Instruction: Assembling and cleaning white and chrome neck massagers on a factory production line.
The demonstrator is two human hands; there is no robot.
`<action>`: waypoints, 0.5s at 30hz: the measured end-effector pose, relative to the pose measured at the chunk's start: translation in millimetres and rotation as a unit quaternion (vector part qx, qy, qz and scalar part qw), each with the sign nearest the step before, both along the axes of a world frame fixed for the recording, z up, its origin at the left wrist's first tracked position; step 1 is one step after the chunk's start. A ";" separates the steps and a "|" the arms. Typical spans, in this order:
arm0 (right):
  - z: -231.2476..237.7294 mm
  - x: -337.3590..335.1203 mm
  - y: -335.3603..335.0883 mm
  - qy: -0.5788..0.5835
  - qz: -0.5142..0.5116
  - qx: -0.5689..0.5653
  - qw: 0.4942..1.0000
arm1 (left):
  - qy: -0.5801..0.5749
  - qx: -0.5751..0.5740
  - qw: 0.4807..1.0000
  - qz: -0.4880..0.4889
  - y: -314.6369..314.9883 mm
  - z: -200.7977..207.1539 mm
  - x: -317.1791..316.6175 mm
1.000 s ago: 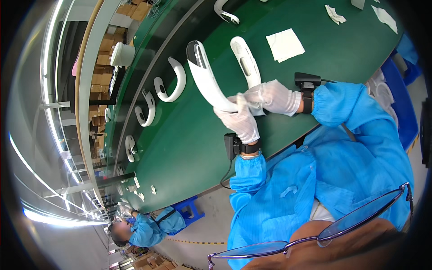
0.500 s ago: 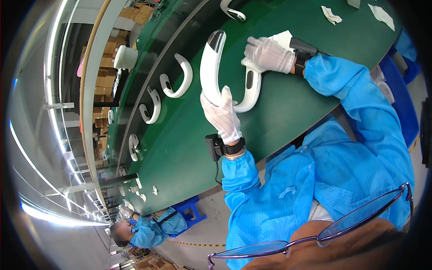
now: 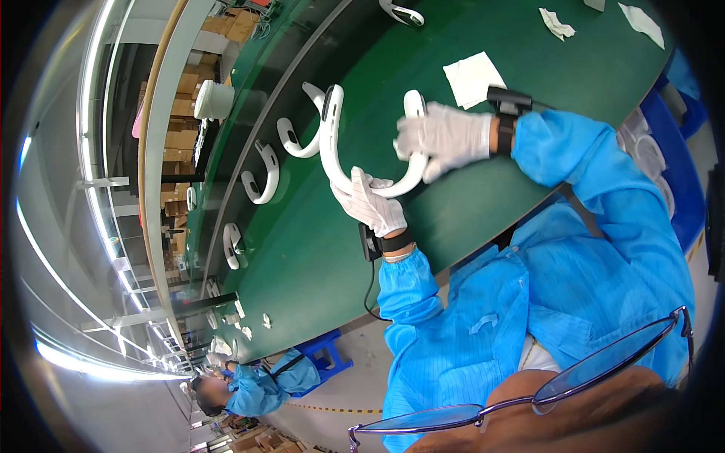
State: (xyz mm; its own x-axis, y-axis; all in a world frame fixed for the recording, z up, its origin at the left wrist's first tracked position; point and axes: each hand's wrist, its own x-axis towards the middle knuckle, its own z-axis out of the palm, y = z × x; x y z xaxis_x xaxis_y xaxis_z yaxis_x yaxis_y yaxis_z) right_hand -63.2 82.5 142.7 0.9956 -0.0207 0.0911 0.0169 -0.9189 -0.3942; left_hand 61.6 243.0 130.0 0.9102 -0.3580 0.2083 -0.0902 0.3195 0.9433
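A white U-shaped neck device [image 3: 330, 143] with a dark slot near one tip is held up over the green table [image 3: 317, 257]. My left hand [image 3: 371, 202], in a striped white glove, is closed round its lower bend. My right hand [image 3: 447, 140], gloved too, wraps the right arm of the U just below its tip; some of its fingers are blurred. To the right of the device, a square white cloth [image 3: 474, 79] lies flat beyond my right hand. A second white U-shaped device [image 3: 291, 140] rests on the table just behind the held one, which partly covers it.
More white U-shaped devices [image 3: 263, 177] lie along the table's far side. Crumpled white cloths [image 3: 556, 25] lie at the upper right. A white bucket [image 3: 214, 100] stands beyond the table. Another person [image 3: 257, 389] in blue works at the lower left, beside a blue stool [image 3: 326, 359].
The held device has turned, and its left arm now shows a dark slot near the tip. My right hand has come down and left onto its right arm, leaving the square cloth uncovered.
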 end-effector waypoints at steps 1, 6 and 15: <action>-2.8 4.0 -15.0 -0.025 -0.030 -0.043 0.998 | -0.011 -0.011 1.000 -0.021 -1.4 -1.7 1.6; -51.7 10.1 -54.0 -0.234 -0.077 -0.130 0.960 | 0.014 0.002 1.000 0.019 -14.6 0.6 0.8; -27.6 1.6 6.4 -0.200 0.005 -0.092 0.975 | 0.165 -0.031 0.986 -0.006 -6.9 -52.7 11.8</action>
State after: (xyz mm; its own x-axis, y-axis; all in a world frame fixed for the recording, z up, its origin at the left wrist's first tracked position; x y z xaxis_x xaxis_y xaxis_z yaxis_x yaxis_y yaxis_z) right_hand -61.6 88.8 115.1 0.8801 0.0430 0.4729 0.1453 -0.9725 -0.1820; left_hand 73.4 236.1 77.3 0.9275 -0.3656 -0.0778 0.2235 0.3758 0.8994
